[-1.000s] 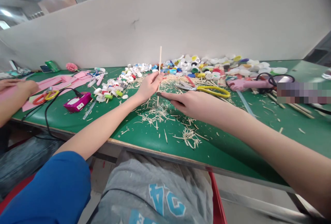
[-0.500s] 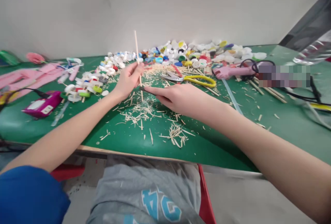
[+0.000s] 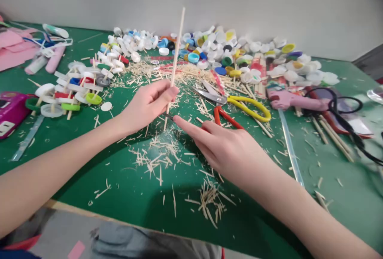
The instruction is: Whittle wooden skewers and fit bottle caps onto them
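My left hand is closed around a thin wooden stick, which stands nearly upright and leans a little right. The stick's lower end pokes out below the fingers, close to the table. In my right hand is a dark, narrow blade, its tip against the stick just under the left hand. The blade's handle is hidden in the palm, and the index finger stretches along its back. Wood shavings lie scattered on the green table under the stick.
Scissors with yellow handles and a red-handled tool lie beyond my right hand. Plastic bottle caps are heaped along the wall. Caps threaded on sticks stand at left. A pink glue gun rests at right.
The view has moved closer to the table. The stick now tilts right instead of slightly left. Both hands keep their holds, with the blade still at the stick.
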The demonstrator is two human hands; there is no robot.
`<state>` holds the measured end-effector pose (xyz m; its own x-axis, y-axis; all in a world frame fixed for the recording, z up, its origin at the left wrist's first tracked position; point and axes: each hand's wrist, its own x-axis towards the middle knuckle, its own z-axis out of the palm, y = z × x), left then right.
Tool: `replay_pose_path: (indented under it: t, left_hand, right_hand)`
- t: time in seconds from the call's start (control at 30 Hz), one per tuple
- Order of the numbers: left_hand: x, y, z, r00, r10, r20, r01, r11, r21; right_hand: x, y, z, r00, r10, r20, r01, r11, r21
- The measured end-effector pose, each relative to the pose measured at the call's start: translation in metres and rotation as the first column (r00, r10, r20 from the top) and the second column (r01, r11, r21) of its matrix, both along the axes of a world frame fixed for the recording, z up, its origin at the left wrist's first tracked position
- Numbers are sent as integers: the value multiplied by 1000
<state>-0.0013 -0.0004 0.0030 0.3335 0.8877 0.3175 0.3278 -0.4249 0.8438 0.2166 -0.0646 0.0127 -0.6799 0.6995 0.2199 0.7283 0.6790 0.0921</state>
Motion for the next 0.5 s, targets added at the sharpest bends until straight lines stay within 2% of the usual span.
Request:
replay_pose_path:
  t: [0.2,0.33,0.5]
  left_hand:
    - [4,7,5,998,-34,-53,29,996,-86]
    - [5,13,7,999,-22,-30,16,981,-191]
    - [5,18,10,1000,-17,-19,9,929,-370]
  right_hand:
    - [4,5,2,998,37,-45,-38,999,-34]
    - [8,8,-1,996,5,-91,-7,1000,-25]
    - [16,14,-3,987,-15,-163,-12,987,-162]
